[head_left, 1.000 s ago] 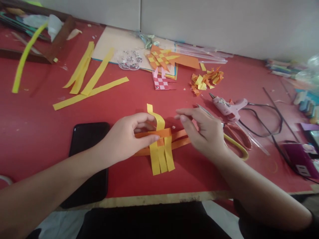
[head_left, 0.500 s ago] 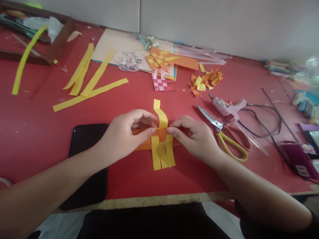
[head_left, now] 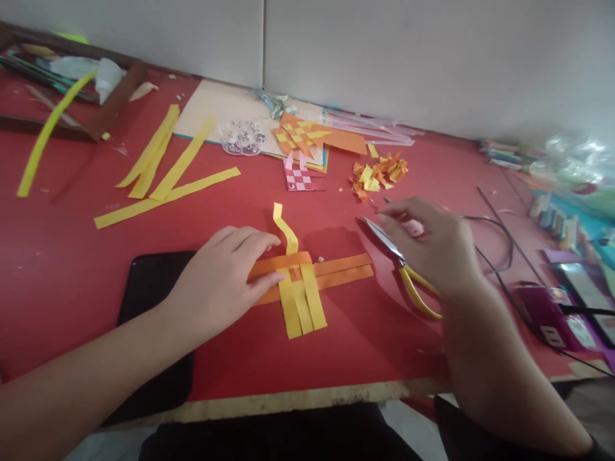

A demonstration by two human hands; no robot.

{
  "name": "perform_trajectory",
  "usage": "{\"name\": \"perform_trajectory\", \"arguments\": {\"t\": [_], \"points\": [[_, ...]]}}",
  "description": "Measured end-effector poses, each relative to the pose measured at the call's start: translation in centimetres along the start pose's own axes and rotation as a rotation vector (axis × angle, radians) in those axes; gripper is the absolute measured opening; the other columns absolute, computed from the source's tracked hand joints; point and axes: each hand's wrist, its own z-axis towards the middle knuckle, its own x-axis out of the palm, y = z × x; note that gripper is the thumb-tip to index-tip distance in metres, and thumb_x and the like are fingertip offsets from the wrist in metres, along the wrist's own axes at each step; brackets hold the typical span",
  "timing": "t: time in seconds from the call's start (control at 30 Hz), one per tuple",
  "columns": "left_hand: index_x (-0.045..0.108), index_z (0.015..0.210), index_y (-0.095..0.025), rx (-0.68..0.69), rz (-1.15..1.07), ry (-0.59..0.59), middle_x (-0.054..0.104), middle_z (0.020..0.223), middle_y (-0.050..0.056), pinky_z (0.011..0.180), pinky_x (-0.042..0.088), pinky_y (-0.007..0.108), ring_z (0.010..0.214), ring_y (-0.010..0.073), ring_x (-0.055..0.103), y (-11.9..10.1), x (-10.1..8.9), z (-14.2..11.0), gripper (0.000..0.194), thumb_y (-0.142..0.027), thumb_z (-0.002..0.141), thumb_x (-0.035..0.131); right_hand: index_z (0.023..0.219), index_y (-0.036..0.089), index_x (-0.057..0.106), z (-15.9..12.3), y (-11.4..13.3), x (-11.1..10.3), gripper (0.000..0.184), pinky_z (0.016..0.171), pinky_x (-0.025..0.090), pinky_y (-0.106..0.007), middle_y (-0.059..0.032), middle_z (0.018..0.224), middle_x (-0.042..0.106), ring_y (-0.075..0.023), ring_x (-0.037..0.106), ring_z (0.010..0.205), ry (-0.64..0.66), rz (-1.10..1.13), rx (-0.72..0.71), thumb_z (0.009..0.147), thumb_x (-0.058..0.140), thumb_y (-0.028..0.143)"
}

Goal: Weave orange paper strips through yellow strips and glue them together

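Observation:
A weave of yellow and orange paper strips point(head_left: 300, 298) lies on the red tabletop, one yellow strip curling up at its far side. My left hand point(head_left: 225, 269) grips the weave's left side, thumb on the orange strips and fingers curved behind. My right hand point(head_left: 430, 243) is over the pink hot glue gun point(head_left: 414, 227), hiding most of it; thumb and forefinger are apart, and contact with the gun cannot be made out. Scissors point(head_left: 384, 238) with yellow handles lie just beneath that hand, partly covered.
Loose yellow strips point(head_left: 168, 195) lie at the left, near a black phone point(head_left: 154, 275). Behind are a pink woven paper fish point(head_left: 298, 176), an orange one point(head_left: 300, 133), paper scraps point(head_left: 379, 173) and a bag of googly eyes point(head_left: 243, 137). A black cord point(head_left: 504, 234) runs right.
My right hand has let go of the weave and moved right to the glue gun. The weave's right orange strips are now uncovered. My left hand stays at the weave; the view has shifted slightly.

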Motion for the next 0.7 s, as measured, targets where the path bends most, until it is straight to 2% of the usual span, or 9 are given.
{"name": "perform_trajectory", "arguments": {"t": [0.1, 0.13, 0.23, 0.3, 0.33, 0.43, 0.57, 0.63, 0.7], "points": [[0.057, 0.108, -0.019, -0.016, 0.002, 0.054, 0.068, 0.100, 0.008, 0.083, 0.047, 0.042, 0.091, 0.0268, 0.060, 0.3, 0.1, -0.1, 0.025, -0.033, 0.089, 0.065, 0.089, 0.027, 0.071, -0.3, -5.4, -3.2, 0.011, 0.055, 0.042, -0.032, -0.0061, 0.082, 0.074, -0.0173, 0.064, 0.062, 0.167, -0.177, 0.165, 0.079, 0.072, 0.030], [0.058, 0.107, -0.019, -0.030, -0.011, 0.067, 0.068, 0.098, 0.007, 0.081, 0.047, 0.041, 0.090, 0.0264, 0.060, 0.4, 0.1, -0.1, 0.023, -0.032, 0.089, 0.065, 0.094, 0.026, 0.072, -0.6, -7.3, -4.0, 0.016, 0.058, 0.043, -0.032, -0.0074, 0.087, 0.075, -0.0182, 0.066, 0.066, 0.220, -0.240, 0.187, 0.078, 0.070, 0.023], [0.058, 0.105, -0.020, -0.076, -0.058, 0.094, 0.069, 0.098, 0.007, 0.079, 0.047, 0.040, 0.092, 0.0267, 0.060, 0.5, 0.1, 0.0, 0.019, -0.031, 0.089, 0.063, 0.096, 0.026, 0.074, -2.0, -12.7, -5.2, 0.044, 0.070, 0.046, -0.036, -0.0108, 0.105, 0.075, -0.0268, 0.069, 0.091, 0.293, -0.310, 0.201, 0.062, 0.064, -0.001], [0.059, 0.103, -0.020, -0.082, -0.078, 0.095, 0.069, 0.098, 0.007, 0.079, 0.048, 0.040, 0.092, 0.0267, 0.060, 0.4, 0.0, 0.0, 0.015, -0.029, 0.091, 0.060, 0.111, 0.030, 0.071, -2.7, -15.2, -5.1, 0.060, 0.084, 0.046, -0.038, -0.0101, 0.118, 0.071, -0.0286, 0.064, 0.111, 0.294, -0.314, 0.193, 0.062, 0.060, -0.004], [0.059, 0.102, -0.020, -0.077, -0.082, 0.088, 0.069, 0.098, 0.007, 0.079, 0.048, 0.041, 0.092, 0.0264, 0.060, 0.3, 0.0, 0.0, 0.013, -0.027, 0.092, 0.057, 0.117, 0.028, 0.069, -2.8, -16.1, -4.9, 0.064, 0.089, 0.045, -0.041, -0.0135, 0.121, 0.069, -0.0313, 0.061, 0.115, 0.278, -0.321, 0.201, 0.061, 0.063, -0.003], [0.059, 0.102, -0.018, -0.048, -0.091, 0.073, 0.066, 0.098, 0.008, 0.081, 0.048, 0.041, 0.091, 0.0249, 0.059, 0.0, -0.2, -0.1, 0.015, -0.018, 0.091, 0.049, 0.118, 0.024, 0.071, -2.3, -17.7, -4.1, 0.062, 0.095, 0.041, -0.046, -0.0202, 0.124, 0.066, -0.0348, 0.058, 0.118, 0.257, -0.308, 0.208, 0.061, 0.071, 0.000], [0.060, 0.105, -0.017, -0.057, -0.101, 0.081, 0.060, 0.098, 0.008, 0.077, 0.049, 0.038, 0.087, 0.0226, 0.058, -0.2, -0.3, -0.1, 0.025, -0.010, 0.086, 0.046, 0.092, 0.024, 0.078, -0.7, -18.7, -3.6, 0.036, 0.092, 0.044, -0.040, -0.0140, 0.108, 0.073, -0.0286, 0.065, 0.106, 0.335, -0.221, 0.177, 0.063, 0.075, 0.004], [0.060, 0.101, -0.018, -0.070, -0.126, 0.052, 0.058, 0.098, 0.007, 0.074, 0.049, 0.036, 0.084, 0.0206, 0.059, -0.2, -0.4, 0.0, 0.021, -0.011, 0.086, 0.047, 0.080, 0.022, 0.077, -0.1, -19.0, -3.6, 0.033, 0.089, 0.045, -0.041, -0.0128, 0.096, 0.075, -0.0283, 0.067, 0.098, 0.359, -0.200, 0.178, 0.057, 0.075, -0.001], [0.060, 0.097, -0.019, -0.087, -0.178, 0.010, 0.058, 0.098, 0.006, 0.069, 0.049, 0.031, 0.080, 0.0178, 0.059, -0.1, -0.5, 0.2, 0.015, -0.014, 0.087, 0.050, 0.078, 0.021, 0.076, 0.2, -19.1, -3.8, 0.036, 0.086, 0.045, -0.042, -0.0131, 0.093, 0.075, -0.0283, 0.067, 0.093, 0.367, -0.193, 0.184, 0.052, 0.075, -0.003]]}}
